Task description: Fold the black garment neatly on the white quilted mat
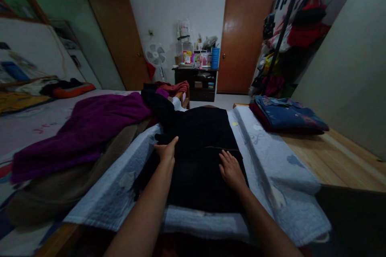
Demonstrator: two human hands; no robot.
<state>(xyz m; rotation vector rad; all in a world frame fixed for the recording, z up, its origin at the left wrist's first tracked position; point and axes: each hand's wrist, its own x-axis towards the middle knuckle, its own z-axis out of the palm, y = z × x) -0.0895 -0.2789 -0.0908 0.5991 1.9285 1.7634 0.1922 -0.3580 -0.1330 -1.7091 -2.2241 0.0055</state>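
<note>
A black garment (202, 176) lies spread on a light blue quilted cover (280, 180), with a fold line running across its middle. At its left edge, my left hand (165, 151) is closed on the dark cloth, thumb on top and the other fingers mostly hidden. My right hand (231, 168) rests palm down on the right part of the garment, its fingers stretched out and holding nothing. A bunched black part of the cloth (159, 108) reaches away to the upper left.
To the left, a purple cloth (90, 124) and a brown blanket (87, 172) lie on a bed. Folded clothes, blue denim (286, 112) on top, sit on a wooden board (331, 160) at right. Farther back stand a fan (156, 54) and a dark cabinet (196, 94).
</note>
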